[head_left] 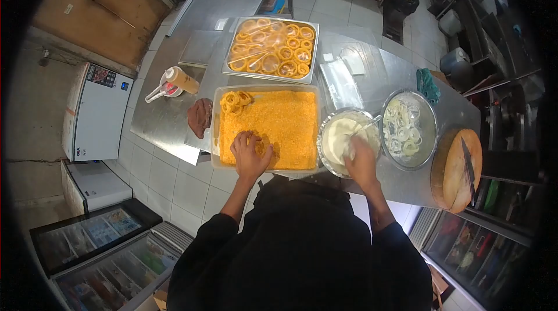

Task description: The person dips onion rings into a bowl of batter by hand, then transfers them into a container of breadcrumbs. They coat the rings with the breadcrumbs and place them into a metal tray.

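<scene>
While the left hand [250, 153] rests palm-down in the crumb tray [216, 136], its fingers are curled loosely into the orange breadcrumbs [290, 119]. Whether they close on a piece cannot be told, since anything beneath the palm is hidden. The right hand [360, 160] is sunk into the batter bowl [321, 136] just beside the tray. Its fingertips are lost in the pale batter [340, 133], so its grip cannot be judged either.

Assessment of the step in hand, which is coating: one hand belongs in the dry crumb and the other in the wet batter, as they stand now. The left hand should press lightly and scoop crumb over the piece rather than crush it. The right should let excess batter drip before it crosses the rim.

Position of the work: the crumbs lie directly under and around the left hand, and a few coated rings [235, 102] sit in the tray's far left corner, apart from it. Raw onion rings [404, 128] wait in a glass bowl [433, 131] just right of the batter. A covered tray of finished rings [285, 49] stands beyond the crumb tray.

Also noted on the steel table [163, 119] — a round chopping block [453, 165] bearing a knife [468, 165], a squeeze bottle [181, 80] and a brown cloth [200, 116].
</scene>
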Demonstrator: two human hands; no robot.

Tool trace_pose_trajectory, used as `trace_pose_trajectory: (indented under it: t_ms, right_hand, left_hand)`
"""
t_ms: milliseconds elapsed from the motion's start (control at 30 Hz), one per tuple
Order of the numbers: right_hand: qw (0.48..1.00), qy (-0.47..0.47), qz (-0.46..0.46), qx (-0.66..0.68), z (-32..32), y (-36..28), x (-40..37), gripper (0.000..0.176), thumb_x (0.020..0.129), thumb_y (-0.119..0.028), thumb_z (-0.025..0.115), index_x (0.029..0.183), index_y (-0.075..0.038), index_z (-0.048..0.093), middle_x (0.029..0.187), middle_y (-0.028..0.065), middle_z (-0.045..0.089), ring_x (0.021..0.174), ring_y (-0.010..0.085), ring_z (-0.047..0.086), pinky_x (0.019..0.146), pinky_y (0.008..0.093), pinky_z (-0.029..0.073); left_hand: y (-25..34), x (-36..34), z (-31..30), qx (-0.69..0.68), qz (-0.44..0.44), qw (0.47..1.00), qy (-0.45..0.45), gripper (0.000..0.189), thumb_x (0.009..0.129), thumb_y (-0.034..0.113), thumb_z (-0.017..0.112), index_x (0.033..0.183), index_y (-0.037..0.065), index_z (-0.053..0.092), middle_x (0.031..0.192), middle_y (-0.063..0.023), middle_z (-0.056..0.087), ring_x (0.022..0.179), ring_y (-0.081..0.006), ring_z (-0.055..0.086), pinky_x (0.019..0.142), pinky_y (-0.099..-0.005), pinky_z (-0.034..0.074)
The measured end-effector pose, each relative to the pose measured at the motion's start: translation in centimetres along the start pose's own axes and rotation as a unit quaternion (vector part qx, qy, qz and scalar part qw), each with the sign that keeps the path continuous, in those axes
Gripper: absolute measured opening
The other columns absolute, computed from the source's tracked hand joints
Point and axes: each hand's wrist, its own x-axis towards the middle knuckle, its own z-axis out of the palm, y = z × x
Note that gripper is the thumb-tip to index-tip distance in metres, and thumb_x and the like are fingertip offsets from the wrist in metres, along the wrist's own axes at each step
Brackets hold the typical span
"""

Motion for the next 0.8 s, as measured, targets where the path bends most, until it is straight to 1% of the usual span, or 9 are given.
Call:
trace_pose_trajectory:
  t_ms: [33,100,233,300,367,433,633,700,800]
  right_hand:
    - [1.000,0.003,-0.005,0.000,-0.3,0.4,-0.1,0.041,0.077,-0.008,0.075,0.117,0.002,0.070,0.112,0.0256,0.071,0.108,0.0449,0.066,0.094,0.0499,0.053]
    - [0.962,-0.255,0.087,0.039,-0.7,0.6,0.2,0.043,0.079,-0.007,0.075,0.121,0.004,0.068,0.117,0.0269,0.070,0.112,0.0456,0.065,0.098,0.0501,0.052]
    - [0.999,0.021,0.014,-0.023,-0.1,0.1,0.0,0.045,0.078,-0.009,0.075,0.121,0.005,0.068,0.120,0.0285,0.069,0.115,0.0471,0.064,0.101,0.0503,0.051]
    - [0.996,-0.077,-0.001,0.034,1.0,1.7,-0.8,0.043,0.078,-0.009,0.075,0.119,0.006,0.068,0.119,0.0291,0.069,0.114,0.0475,0.065,0.102,0.0506,0.051]
    - [0.942,-0.308,0.125,0.044,-0.9,0.4,0.8,0.043,0.079,-0.012,0.075,0.117,0.006,0.068,0.120,0.0301,0.069,0.116,0.0475,0.064,0.103,0.0517,0.050]
    - [0.999,-0.019,0.004,0.029,0.8,1.3,-0.4,0.039,0.078,-0.015,0.075,0.111,0.005,0.070,0.113,0.0296,0.071,0.109,0.0477,0.067,0.096,0.0518,0.053]
    - [0.991,-0.106,0.067,0.051,1.6,1.4,-0.8,0.039,0.073,-0.015,0.077,0.105,0.007,0.070,0.096,0.0279,0.073,0.096,0.0484,0.070,0.090,0.0503,0.056]
    - [0.991,-0.105,0.060,0.051,1.7,1.5,-0.3,0.039,0.073,-0.015,0.077,0.105,0.007,0.070,0.097,0.0282,0.073,0.097,0.0484,0.070,0.089,0.0504,0.056]
    - [0.989,-0.117,0.073,0.057,2.1,1.5,-0.3,0.040,0.073,-0.015,0.077,0.106,0.007,0.070,0.099,0.0289,0.073,0.097,0.0483,0.070,0.089,0.0503,0.056]
  left_hand:
    - [0.1,0.0,0.1,0.000,0.000,1.000,0.005,0.043,0.082,0.038,0.082,0.107,0.004,0.070,0.130,-0.0185,0.060,0.132,-0.0390,0.048,0.109,-0.0541,0.034]
    - [0.1,0.0,-0.3,-0.026,-0.012,1.000,0.003,0.044,0.081,0.037,0.083,0.107,0.004,0.070,0.129,-0.0185,0.060,0.130,-0.0390,0.049,0.108,-0.0548,0.035]
    - [0.1,-0.2,-0.3,-0.021,-0.012,1.000,0.013,0.042,0.079,0.036,0.084,0.106,0.005,0.073,0.127,-0.0166,0.061,0.128,-0.0382,0.051,0.107,-0.0540,0.036]
    - [-0.4,-0.3,0.1,-0.027,-0.014,0.999,0.022,0.041,0.080,0.038,0.083,0.104,0.006,0.073,0.125,-0.0159,0.062,0.129,-0.0379,0.051,0.107,-0.0538,0.036]
    - [-0.2,0.0,-0.3,-0.025,-0.029,0.999,-0.002,0.045,0.082,0.042,0.081,0.107,0.006,0.073,0.125,-0.0157,0.062,0.129,-0.0371,0.051,0.108,-0.0536,0.035]
    - [0.0,-0.1,-0.5,-0.026,-0.020,0.999,0.012,0.048,0.083,0.043,0.080,0.112,0.006,0.071,0.126,-0.0154,0.062,0.128,-0.0369,0.051,0.108,-0.0541,0.035]
    - [1.9,1.3,-1.2,0.019,0.047,0.995,-0.085,0.069,0.094,0.053,0.069,0.147,0.011,0.055,0.158,-0.0157,0.048,0.147,-0.0406,0.041,0.115,-0.0581,0.033]
    - [3.1,2.0,0.3,-0.027,0.159,0.974,-0.161,0.074,0.103,0.059,0.053,0.162,0.017,0.039,0.169,-0.0152,0.035,0.156,-0.0409,0.030,0.120,-0.0621,0.029]
    - [4.5,3.0,2.4,-0.024,0.227,0.947,-0.227,0.071,0.105,0.059,0.050,0.164,0.022,0.036,0.171,-0.0140,0.032,0.157,-0.0411,0.029,0.122,-0.0634,0.027]
